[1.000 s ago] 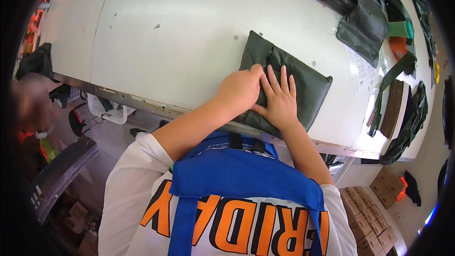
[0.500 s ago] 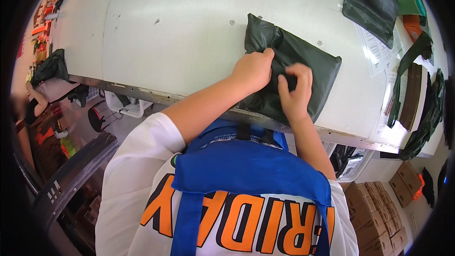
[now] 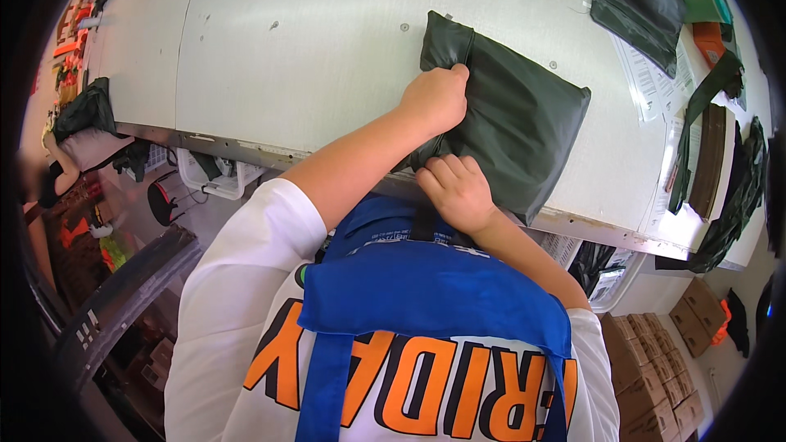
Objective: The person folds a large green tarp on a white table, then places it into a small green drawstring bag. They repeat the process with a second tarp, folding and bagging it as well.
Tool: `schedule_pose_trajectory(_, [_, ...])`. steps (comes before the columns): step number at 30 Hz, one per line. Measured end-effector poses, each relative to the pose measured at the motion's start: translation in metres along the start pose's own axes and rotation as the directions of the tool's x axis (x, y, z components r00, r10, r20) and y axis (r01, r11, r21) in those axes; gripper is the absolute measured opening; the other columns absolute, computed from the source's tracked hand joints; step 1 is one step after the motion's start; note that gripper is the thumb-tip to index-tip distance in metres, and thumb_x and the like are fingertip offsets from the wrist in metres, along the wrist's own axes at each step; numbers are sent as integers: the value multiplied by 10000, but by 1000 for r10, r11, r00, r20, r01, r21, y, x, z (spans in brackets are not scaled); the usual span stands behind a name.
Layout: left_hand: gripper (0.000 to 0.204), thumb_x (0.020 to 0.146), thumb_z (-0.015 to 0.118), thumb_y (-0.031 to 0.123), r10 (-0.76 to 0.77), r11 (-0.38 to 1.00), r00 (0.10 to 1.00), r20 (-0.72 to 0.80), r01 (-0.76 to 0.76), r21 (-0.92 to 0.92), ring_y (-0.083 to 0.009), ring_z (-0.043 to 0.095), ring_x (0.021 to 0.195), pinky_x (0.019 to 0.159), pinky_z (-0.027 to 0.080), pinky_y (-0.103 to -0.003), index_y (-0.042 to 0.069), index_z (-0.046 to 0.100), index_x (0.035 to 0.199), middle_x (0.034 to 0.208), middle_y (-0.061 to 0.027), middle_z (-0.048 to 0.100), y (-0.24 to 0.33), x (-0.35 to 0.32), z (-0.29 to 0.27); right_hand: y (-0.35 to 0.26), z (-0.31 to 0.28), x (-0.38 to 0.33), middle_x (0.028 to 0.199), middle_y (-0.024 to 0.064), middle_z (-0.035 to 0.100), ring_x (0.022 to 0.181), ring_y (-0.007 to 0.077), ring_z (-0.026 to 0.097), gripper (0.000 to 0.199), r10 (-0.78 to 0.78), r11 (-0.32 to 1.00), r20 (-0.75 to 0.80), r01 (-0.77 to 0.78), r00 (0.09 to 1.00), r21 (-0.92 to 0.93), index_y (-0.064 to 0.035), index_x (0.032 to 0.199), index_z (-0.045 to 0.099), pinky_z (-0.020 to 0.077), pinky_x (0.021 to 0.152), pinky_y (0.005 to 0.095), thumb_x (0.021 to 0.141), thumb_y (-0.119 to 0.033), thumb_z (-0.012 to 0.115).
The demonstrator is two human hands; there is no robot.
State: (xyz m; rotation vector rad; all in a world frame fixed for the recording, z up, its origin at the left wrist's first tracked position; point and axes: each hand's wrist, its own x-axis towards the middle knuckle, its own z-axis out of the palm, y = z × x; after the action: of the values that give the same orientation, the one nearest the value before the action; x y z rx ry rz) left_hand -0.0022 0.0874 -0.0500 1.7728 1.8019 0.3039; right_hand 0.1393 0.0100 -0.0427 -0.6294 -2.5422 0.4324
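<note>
1. The green pouch (image 3: 516,123) lies right of centre on the table (image 3: 286,57).
2. The left hand (image 3: 435,98) is fisted on its left edge.
3. The right hand (image 3: 458,190) pinches its lower edge.

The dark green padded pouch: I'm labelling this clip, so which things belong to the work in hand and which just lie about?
In hand:
dark green padded fabric pouch
left hand
right hand

Lying about:
folded green pouches
printed paper sheets
dark straps

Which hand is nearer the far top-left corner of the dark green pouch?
Left. The left hand grips the dark green pouch just below that corner; the right hand holds its near edge by the table rim.
</note>
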Motion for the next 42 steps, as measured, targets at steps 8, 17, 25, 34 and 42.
schedule_pose_trajectory(8, [152,794,588,105,10,1000,1000,-4,-10,1,-405,622,727,636,496,-496,-12,502,838,725,-220,625,-2,0,0,0,3,-1,785,23,550,732,188,531,140,34,994,-10,-33,999,108,-93,854,596,399,664,310,716,-117,589])
schedule_pose_trajectory(17, [147,828,631,151,82,943,971,-226,-150,-299,-332,589,631,558,458,-395,38,538,837,723,-133,616,0,-38,-34,6,-28,33,827,78,601,774,278,556,92,375,901,-81,-343,923,267,-48,821,584,429,705,380,751,-35,642])
schedule_pose_trajectory(25, [126,758,686,93,102,988,917,-385,-140,-72,-305,590,631,566,482,-400,36,576,778,712,-118,596,-3,-118,-12,0,-28,47,765,124,599,723,325,549,61,445,847,-46,-404,894,345,-20,816,563,464,678,411,800,-25,622])
schedule_pose_trajectory(34, [98,727,651,55,88,966,884,-460,-188,-176,-316,583,634,547,467,-406,42,555,709,674,-119,572,-9,-106,-7,6,-29,54,792,111,599,765,325,549,48,374,903,-9,-362,927,232,-39,814,548,442,700,429,806,-30,594])
schedule_pose_trajectory(42, [125,758,629,100,14,975,990,-143,-45,-218,-339,583,640,562,463,-432,31,545,696,676,-136,568,-10,-119,-15,99,-11,96,833,92,592,816,307,540,77,423,900,-177,-435,889,-31,-55,828,524,424,728,416,827,-75,598])
